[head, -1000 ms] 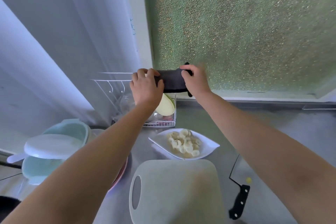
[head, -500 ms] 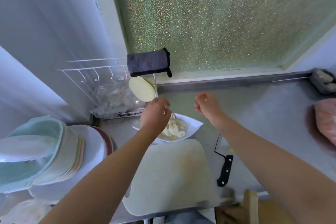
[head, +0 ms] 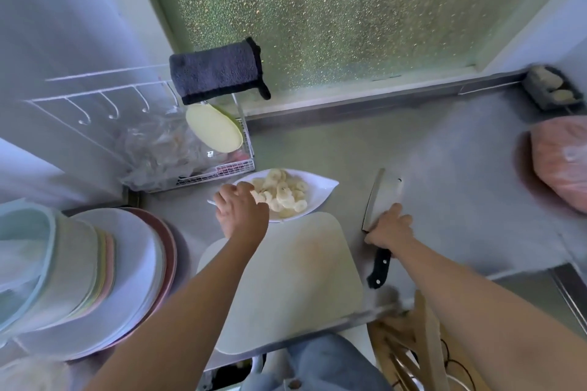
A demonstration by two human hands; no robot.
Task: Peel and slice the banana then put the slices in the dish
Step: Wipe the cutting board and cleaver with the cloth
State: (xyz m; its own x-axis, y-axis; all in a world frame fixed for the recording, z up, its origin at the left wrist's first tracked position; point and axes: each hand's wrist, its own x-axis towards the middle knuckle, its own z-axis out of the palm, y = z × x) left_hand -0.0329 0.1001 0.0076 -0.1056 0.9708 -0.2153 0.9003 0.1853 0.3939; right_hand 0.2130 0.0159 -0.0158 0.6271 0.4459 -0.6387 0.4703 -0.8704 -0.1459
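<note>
A white leaf-shaped dish [head: 321,186] stands on the steel counter behind the cutting board and holds several banana slices [head: 282,192]. My left hand [head: 242,213] is at the dish's left rim, fingers curled over the edge. The pale cutting board [head: 286,279] lies bare in front of the dish. To its right lies a knife [head: 378,200] with a broad blade and a black handle. My right hand [head: 389,227] grips it where the handle meets the blade. No peel is in view.
A stack of plates and bowls [head: 79,273] fills the left. A wire rack [head: 219,165] behind the dish carries a dark cloth [head: 216,73], a pale lid and plastic bags. A pink bag [head: 562,165] lies at the right. A wooden chair [head: 413,336] stands below the counter edge.
Both hands let go of the dark cloth on the rack and came down. The left hand went to the dish's rim and the right hand took hold of the knife.
</note>
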